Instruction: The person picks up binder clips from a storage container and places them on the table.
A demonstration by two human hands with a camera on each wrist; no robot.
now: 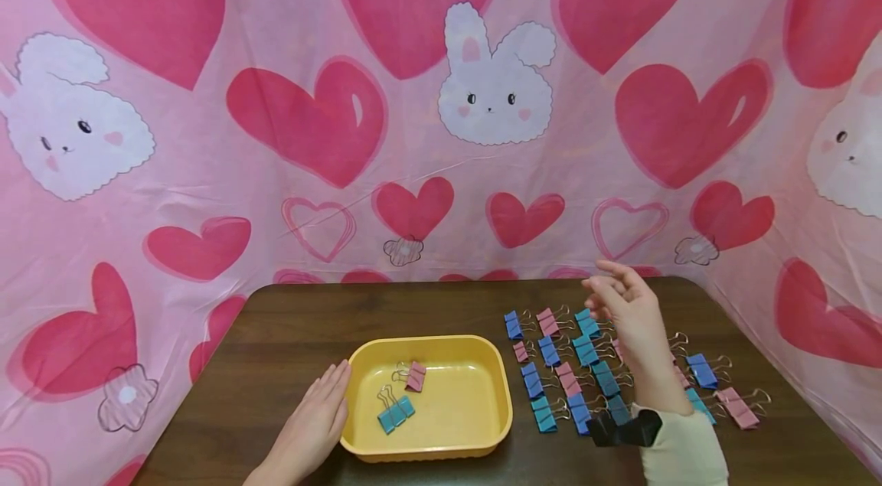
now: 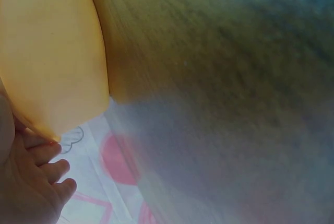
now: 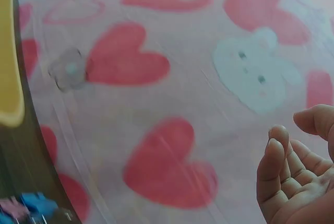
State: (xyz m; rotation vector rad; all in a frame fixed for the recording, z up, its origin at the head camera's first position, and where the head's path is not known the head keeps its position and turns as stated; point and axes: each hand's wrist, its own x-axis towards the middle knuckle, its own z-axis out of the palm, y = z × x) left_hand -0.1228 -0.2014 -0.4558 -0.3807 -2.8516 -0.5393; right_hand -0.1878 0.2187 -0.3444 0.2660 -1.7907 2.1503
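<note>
A yellow tray (image 1: 475, 394) stands on the table; inside lie a pink binder clip (image 1: 416, 376) and a teal binder clip (image 1: 396, 415). Against the tray's left side rests my left hand (image 1: 313, 421), fingers extended. The left wrist view also shows this hand (image 2: 31, 182) by the tray wall (image 2: 52, 51). My right hand (image 1: 634, 321) is raised over the rows of binder clips on the right, fingers loosely bent. In the right wrist view, nothing is between the thumb and fingers of that hand (image 3: 300, 182). The arm and hand hide some clips.
Several blue, pink and teal binder clips lie in rows on the dark wooden table (image 1: 276, 340), such as a blue one (image 1: 701, 370) and a pink one (image 1: 737, 407) at the far right. A pink cloth (image 1: 413, 141) with hearts and rabbits hangs behind the table.
</note>
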